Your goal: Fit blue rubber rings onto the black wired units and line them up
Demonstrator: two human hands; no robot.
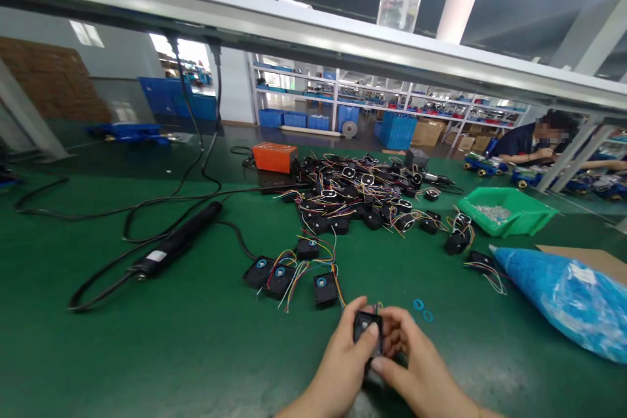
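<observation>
Both of my forearms enter from the lower edge and meet low in the centre of the green worktop (147, 339). My left hand (343, 356) comes in from the lower left, wrist angled up and to the right, thumb laid over the near face of a small black module (366, 326) and the remaining fingers curled round its left side. My right hand (416, 366) comes in from the lower right, its fingers bent inward and closed against the module's right edge and underside. The module is thus pinched between both hands, raised just above the worktop, its face turned towards me; a few coloured wires show at its top edge. Whether my right fingertips press a part into it or merely steady it I cannot tell, as they hide that side.

Just beyond my right hand lie two small blue rings (422, 309) on the worktop. Ahead and to the left sit four like modules with blue centres (294, 271), their coloured leads trailing. Farther back is a large heap of wired modules (372, 199), with an orange box (275, 157) at its left. A black electric screwdriver (179, 241) lies to the left, a green tray (512, 210) and a blue plastic bag (568, 294) to the right.
</observation>
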